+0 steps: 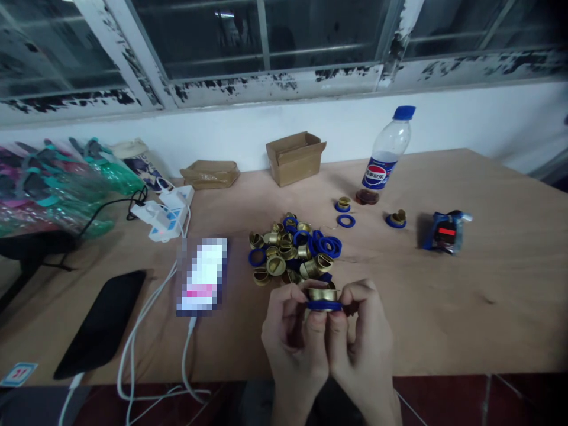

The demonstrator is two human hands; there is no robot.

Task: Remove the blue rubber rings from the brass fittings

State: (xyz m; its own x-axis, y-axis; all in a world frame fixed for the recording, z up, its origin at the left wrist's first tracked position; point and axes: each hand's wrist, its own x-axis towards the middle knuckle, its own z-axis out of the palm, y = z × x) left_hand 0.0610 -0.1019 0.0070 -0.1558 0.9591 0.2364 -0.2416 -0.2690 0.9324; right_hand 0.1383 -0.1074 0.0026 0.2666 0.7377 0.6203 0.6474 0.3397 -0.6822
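Note:
Near the front edge of the table, my left hand [293,331] and my right hand [361,331] are closed together on one brass fitting [323,294]. A blue ring [325,305] sits around its lower part. Both thumbs press at the ring from the near side, and the fingers curl around the two ends. Just beyond my hands lies a pile of brass fittings [276,265] mixed with loose blue rings [329,246]. Farther right, a single blue ring [346,221] lies flat by a ringed brass fitting [343,204]. Another ringed fitting [396,218] rests beyond it.
A cola bottle [386,157] and an open cardboard box [296,160] stand at the back. On the left are a lit phone [203,276], a dark phone [102,322], white cables and a power strip [164,213]. A small wrapped package [445,232] lies right.

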